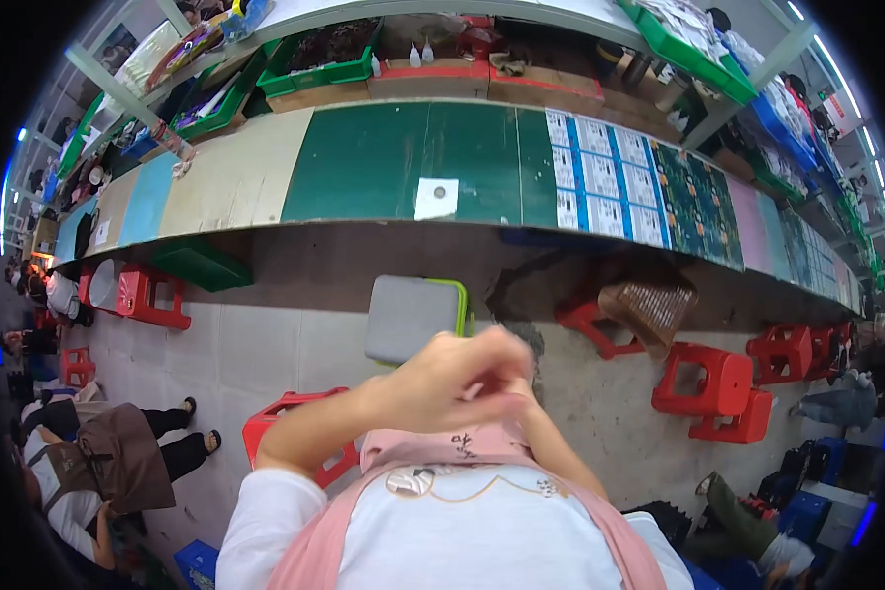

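A worktop [364, 147], with hands [452, 379] drawn together before it

Behind the worktop, a green tray [317, 82] holds dark pieces [324, 42]. Before the worktop stands a grey-topped stool [408, 320]. Farther from the worktop, forearms [329, 418] converge, hands curled and overlapping; whether they pinch anything, I cannot tell. On the worktop lies a white card [426, 207] bearing a round piece [440, 193].

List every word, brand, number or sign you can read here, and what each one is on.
No text is clear enough to quote.
Pink apron: dark script, too small and blurred to read.
Blue-and-white printed sheets: rows of print, too small to read.
Red-marked sign in the right background: too small to read.
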The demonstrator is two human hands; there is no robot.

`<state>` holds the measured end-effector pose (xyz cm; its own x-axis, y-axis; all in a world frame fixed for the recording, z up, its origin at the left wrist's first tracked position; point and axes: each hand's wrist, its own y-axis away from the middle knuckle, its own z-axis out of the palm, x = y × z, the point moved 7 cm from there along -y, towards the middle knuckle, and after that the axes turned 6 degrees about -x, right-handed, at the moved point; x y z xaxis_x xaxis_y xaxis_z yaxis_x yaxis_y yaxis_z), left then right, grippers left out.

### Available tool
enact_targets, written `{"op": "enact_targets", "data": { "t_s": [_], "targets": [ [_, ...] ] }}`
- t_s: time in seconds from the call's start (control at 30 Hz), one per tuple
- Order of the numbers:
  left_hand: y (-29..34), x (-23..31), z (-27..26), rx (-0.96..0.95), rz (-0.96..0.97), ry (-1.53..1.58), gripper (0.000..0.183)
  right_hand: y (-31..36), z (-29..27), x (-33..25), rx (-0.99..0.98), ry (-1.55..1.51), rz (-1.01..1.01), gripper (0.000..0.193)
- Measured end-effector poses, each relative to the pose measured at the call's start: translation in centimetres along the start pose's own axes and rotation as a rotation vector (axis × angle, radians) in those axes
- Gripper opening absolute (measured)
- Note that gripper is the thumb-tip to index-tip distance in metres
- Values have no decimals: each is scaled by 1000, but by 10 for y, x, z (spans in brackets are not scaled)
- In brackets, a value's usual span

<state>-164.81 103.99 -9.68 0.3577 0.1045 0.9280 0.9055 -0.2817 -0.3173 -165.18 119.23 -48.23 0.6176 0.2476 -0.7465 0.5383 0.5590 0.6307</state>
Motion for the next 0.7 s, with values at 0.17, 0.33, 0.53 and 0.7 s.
{"op": "enact_targets", "data": {
  "t_s": [0.17,0.33,0.53,0.7],
  "targets": [
    [56,-159,-57,253,-619,-62,13,-57,-28,-49,18,55,189,14],
    [84,-258,-102,360,-931,-261,20,-176,-52,-135,-30,233,122,17],
    [52,-353,-153,391,-976,-541,21,-329,-34,-250,-9,829,-376,26],
    [1,-429,-227,632,-783,-670,16,-357,18,-296,-19,979,-637,23]
  ]
}}
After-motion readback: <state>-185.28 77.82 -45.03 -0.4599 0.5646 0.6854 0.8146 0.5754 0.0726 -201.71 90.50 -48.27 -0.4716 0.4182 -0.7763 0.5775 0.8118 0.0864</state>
